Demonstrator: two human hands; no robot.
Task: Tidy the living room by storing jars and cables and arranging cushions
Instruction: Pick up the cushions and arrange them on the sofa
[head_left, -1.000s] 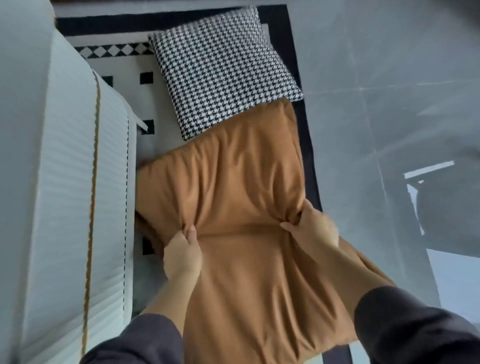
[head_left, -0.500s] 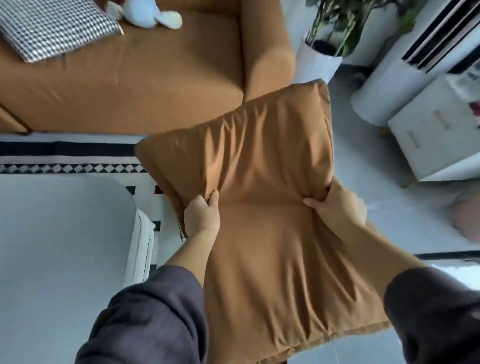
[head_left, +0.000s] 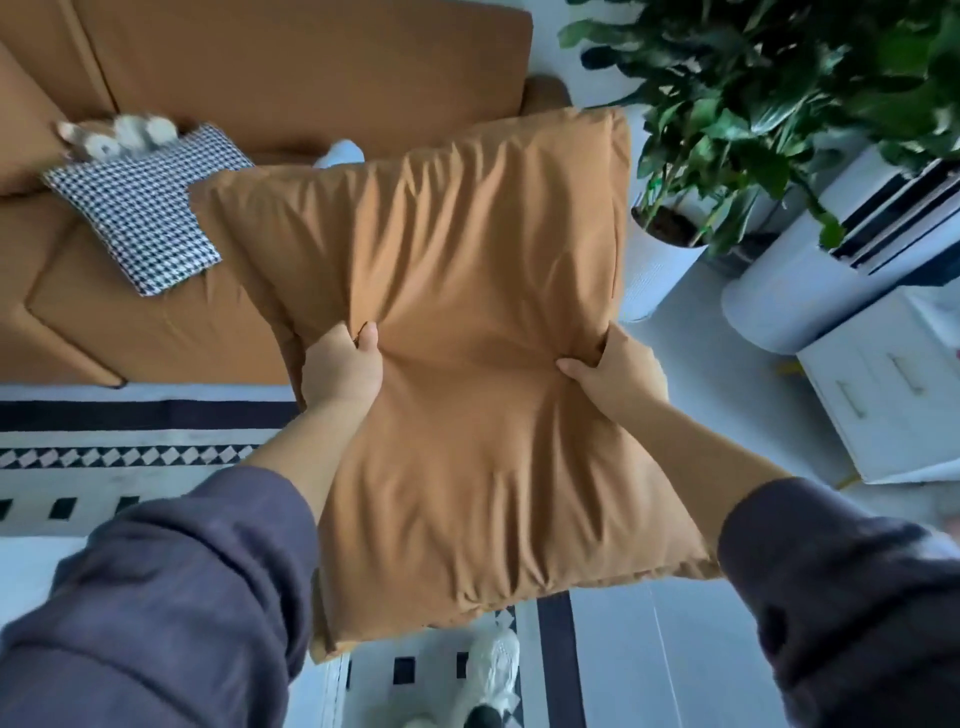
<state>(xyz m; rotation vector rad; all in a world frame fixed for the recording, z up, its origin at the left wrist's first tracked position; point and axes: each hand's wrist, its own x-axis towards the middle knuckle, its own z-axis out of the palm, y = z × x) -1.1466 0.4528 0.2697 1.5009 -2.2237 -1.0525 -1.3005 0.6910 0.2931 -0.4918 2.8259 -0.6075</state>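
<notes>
1. In the middle, held in the air in front of the sofa (head_left: 311, 67): orange cushion (head_left: 467, 415), large and creased, broad face up toward the camera, far edge over the sofa seat. One second ago it lay on the rug. It is now clear of the floor and farther toward the sofa than half a second ago.
2. Left hand (head_left: 340, 366): grasping the orange cushion's left edge, thumb on the top face, fingers tucked out of sight beneath. The grip matches both earlier frames.
3. Right hand (head_left: 618, 371): grasping the right edge, thumb laid across the face, fingers buried in a fold. The grip is unchanged.
4. Houndstooth cushion (head_left: 140, 208): on the sofa seat, far left, with its right corner hidden behind the orange cushion. Half a second ago the two were well apart.
5. Plush toy (head_left: 119, 135): blurred, on the sofa just beyond the houndstooth cushion.
6. Potted plant (head_left: 753, 104): far right, its white pot (head_left: 654, 270) on the floor just right of the orange cushion. Much more foliage shows than before.
7. White drawer unit (head_left: 893, 405): right side, on the floor.
8. Rug (head_left: 130, 457): black-and-white pattern, near left and below the orange cushion, with a white shoe (head_left: 493, 660) on it at the near edge.
</notes>
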